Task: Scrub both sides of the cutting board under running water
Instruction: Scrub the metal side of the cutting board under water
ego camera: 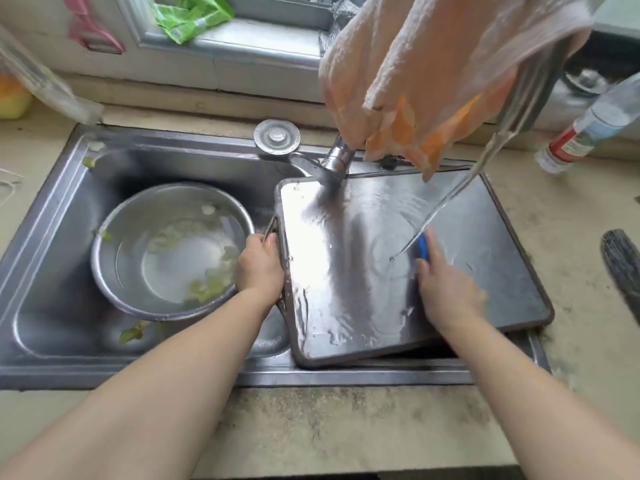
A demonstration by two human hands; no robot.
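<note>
A shiny steel cutting board (346, 271) with a dark rim lies flat across the right basin of the sink (52, 220), wet all over. Water (446, 199) streams from the tap (526, 91) onto the board's middle. My left hand (259, 268) grips the board's left edge at its handle. My right hand (446, 289) holds a blue scrubber (422, 247) pressed on the board beside the spot where the water lands.
A steel bowl (114, 271) with water and green vegetable scraps sits in the left basin. Pink and orange cloths (415, 81) hang over the tap. A bottle (588, 129) lies on the counter at right, and a dark brush (623, 265) is at the right edge.
</note>
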